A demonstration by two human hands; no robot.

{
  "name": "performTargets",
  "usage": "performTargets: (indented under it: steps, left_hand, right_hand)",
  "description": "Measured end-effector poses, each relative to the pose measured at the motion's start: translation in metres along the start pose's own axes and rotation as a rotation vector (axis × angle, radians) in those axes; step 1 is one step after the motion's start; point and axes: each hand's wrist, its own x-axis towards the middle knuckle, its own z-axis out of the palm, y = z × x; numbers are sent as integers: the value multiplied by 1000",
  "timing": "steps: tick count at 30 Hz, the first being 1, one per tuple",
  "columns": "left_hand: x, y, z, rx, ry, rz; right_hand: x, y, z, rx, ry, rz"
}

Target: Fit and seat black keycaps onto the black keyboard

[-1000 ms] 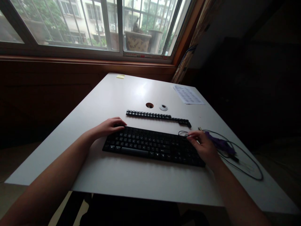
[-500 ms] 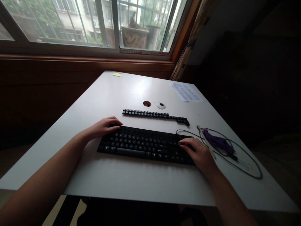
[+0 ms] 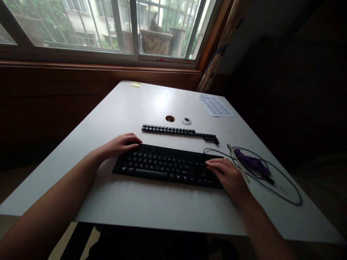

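Note:
A black keyboard (image 3: 159, 164) lies on the white table, its front rows fitted with keycaps; the back rows look darker and lower, apparently without caps. My left hand (image 3: 123, 144) rests at its back left corner, fingers over the back edge and thumb along the top, holding it. Over the right part of the keyboard, my right hand (image 3: 223, 171) has its fingertips pinched together just above or on the keys; whatever sits between them is hidden. Behind the keyboard, loose black keycaps (image 3: 168, 129) stand in a long double row that ends at the right.
Right of the keyboard lie a looped black cable (image 3: 284, 198), a purple cloth (image 3: 251, 161), a thin light stick (image 3: 237, 162) and thin wire prongs (image 3: 282, 188). Farther back are a table hole (image 3: 170, 118), a round cover (image 3: 186, 121), printed paper (image 3: 217, 106) and a yellow note (image 3: 135, 85).
The fingers of my right hand have come down slightly and closer together at the keys; a small greyish piece at their tips no longer shows. My left hand stays put.

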Motion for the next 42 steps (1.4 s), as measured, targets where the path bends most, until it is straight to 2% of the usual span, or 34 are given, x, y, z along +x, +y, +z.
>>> performTargets:
  steps: [20,28,34,42]
  left_hand:
    - [0,2,0,-2,-1,-2]
    - [0,2,0,12,-5,-10]
    - [1,0,0,12,-5,0]
    - [0,4,0,7,-4,-6]
  right_hand:
    - [0,-4,-1,48,-31,31]
    - [-1,-1,-1,-138,154,186]
    - [0,4,6,-252,84,164]
    - [-1,12,9,-251,-12,165]
